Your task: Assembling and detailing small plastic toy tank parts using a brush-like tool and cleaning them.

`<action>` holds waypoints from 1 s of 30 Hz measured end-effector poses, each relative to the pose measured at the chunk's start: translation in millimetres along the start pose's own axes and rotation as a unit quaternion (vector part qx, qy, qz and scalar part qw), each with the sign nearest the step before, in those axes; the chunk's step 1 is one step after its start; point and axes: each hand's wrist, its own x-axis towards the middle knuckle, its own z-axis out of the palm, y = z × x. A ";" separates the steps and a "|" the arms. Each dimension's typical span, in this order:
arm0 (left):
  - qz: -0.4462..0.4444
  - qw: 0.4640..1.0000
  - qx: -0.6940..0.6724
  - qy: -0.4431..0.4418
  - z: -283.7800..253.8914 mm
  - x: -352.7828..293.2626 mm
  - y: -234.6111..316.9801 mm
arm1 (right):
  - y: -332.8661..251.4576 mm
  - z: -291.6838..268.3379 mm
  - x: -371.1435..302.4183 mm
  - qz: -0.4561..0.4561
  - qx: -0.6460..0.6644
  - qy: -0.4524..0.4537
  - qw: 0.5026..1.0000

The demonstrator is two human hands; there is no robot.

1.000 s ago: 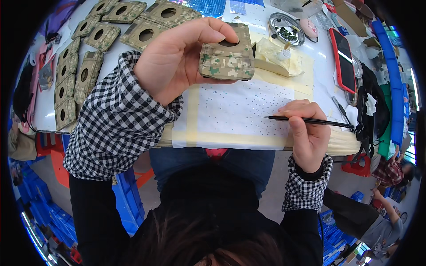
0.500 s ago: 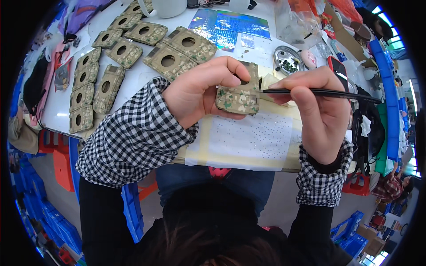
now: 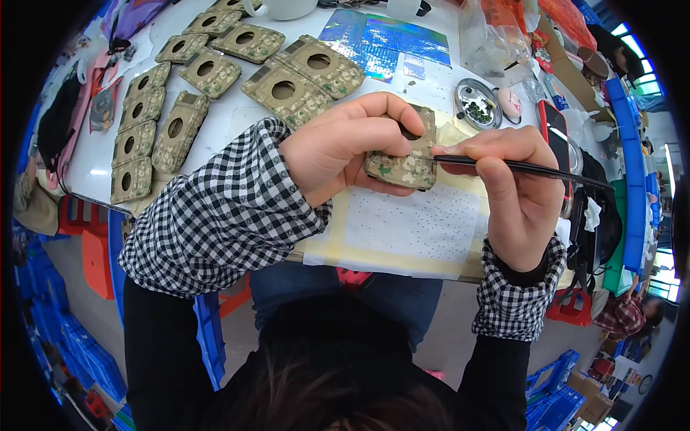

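Note:
My left hand grips a small camouflage-patterned rectangular piece with a round hole, thumb and curled index finger over its top. The piece is tilted above the sheet of paper. In my right hand, a slim black pointed tool is pinched like a pen, its thin tip at the piece's right edge. I cannot tell whether it is a brush or tweezers. Below both hands lies a white paper dotted with tiny dark specks and edged with yellowish tape.
Several similar camouflage pieces are laid out at the left and far left. A round metal dish with dark green bits stands far right, near a red-edged phone. Shiny blue holographic sheets and a white mug sit at the back.
Both hands remain close together with the piece and the tool. The tool now slopes down more to the right. The whole view has shifted slightly.

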 end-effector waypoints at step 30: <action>0.007 1.000 0.007 0.006 0.9 0.2 -1.4 | 3.9 7.6 -2.2 -0.021 0.021 0.056 0.998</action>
